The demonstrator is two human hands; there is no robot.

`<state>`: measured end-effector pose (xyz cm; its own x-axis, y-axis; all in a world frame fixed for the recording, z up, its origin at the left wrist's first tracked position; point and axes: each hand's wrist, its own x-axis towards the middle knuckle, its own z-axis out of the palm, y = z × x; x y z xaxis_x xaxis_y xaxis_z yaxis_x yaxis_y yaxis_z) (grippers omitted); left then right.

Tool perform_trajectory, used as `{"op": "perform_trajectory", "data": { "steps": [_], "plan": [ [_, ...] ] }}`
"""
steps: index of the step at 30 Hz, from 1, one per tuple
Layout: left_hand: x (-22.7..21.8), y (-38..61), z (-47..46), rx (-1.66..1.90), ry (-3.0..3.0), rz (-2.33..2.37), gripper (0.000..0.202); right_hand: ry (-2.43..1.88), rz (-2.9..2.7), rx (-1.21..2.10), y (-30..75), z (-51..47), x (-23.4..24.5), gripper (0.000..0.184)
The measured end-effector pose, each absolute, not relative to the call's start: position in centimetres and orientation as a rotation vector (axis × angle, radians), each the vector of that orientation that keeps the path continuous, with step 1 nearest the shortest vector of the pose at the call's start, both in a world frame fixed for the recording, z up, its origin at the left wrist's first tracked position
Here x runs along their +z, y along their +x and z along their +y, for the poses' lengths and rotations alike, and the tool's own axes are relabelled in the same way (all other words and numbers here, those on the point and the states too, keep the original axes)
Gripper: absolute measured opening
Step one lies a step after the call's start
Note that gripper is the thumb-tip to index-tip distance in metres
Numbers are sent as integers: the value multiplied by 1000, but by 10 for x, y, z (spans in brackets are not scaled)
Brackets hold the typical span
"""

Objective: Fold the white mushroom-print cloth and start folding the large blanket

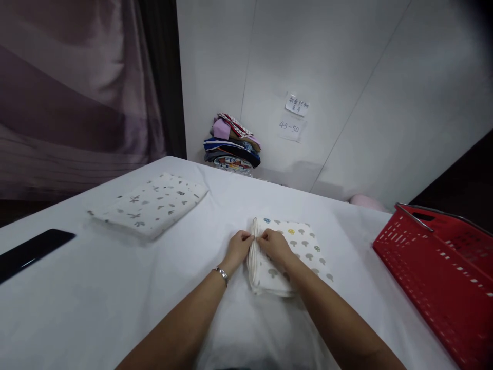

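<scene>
"Quick, hands first: what are they doing?"

"Left hand [238,247] has thumb and fingers closed on the layered edge of a folded white cloth with grey, blue, yellow and green mushroom prints [302,241]. Right hand [274,245] looks pinched on that same edge, fingertips almost meeting the left's."

"Where's the mushroom cloth, then?"

"Flat, mostly under and to the right of the right hand. Left hand sits just outside it, at its left side."

"Which way does it run?"

"Layered edge goes near to far, between the two hands. Outline's close to square from this angle, so can't call a long axis. Both grips are toward that edge's far end; the near corner is free."

"Nearer hand?"

"Neither, both touch it. Right is the one lying over it, forearm crossing its near right part."

"Rest, fast."

"Folded white cloth with grey leaf-like prints [165,203]: left of the left hand and a bit farther out, well apart. Flat black glossy object [36,252]: farther left, cut by the frame, can't identify. Red plastic basket with slotted walls [431,272]: well right of the right hand. Pile of folded multicoloured fabrics [233,146]: beyond both hands, past the white-covered table [173,288]."
</scene>
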<state>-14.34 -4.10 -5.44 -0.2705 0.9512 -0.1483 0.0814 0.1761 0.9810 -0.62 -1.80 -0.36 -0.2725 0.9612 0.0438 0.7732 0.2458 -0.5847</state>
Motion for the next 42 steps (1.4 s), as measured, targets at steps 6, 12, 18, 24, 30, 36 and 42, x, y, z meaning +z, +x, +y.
{"op": "perform_trajectory", "data": {
  "steps": [6, 12, 18, 24, 30, 36, 42],
  "plan": [
    [-52, -144, -41, 1233, 1129, 1609, 10, -1561, -2096, 764, -7, -17, -8, 13],
    [-52, -144, -40, 1218, 1187, 1633, 9, -1573, -2012, 1004, -5, -15, -10, 16],
    [-50, -144, -40, 1207, 1202, 1635, 8, -1595, -1954, 1031, -9, -19, -9, 13],
    [-49, -144, -40, 1203, 1205, 1647, 4, -1680, -2034, 893, -16, -22, 0, 15],
    [-53, -144, -38, 1203, 1209, 1647, 7, -1660, -1889, 1229, -9, -16, -5, 7],
    [-56, -143, -38, 1206, 1205, 1644, 7, -1611, -1821, 1394, -3, -14, -4, 8],
    [-57, -144, -37, 1207, 1219, 1635, 8, -1564, -1735, 1506, 1, -12, -5, 2]
  ]
}}
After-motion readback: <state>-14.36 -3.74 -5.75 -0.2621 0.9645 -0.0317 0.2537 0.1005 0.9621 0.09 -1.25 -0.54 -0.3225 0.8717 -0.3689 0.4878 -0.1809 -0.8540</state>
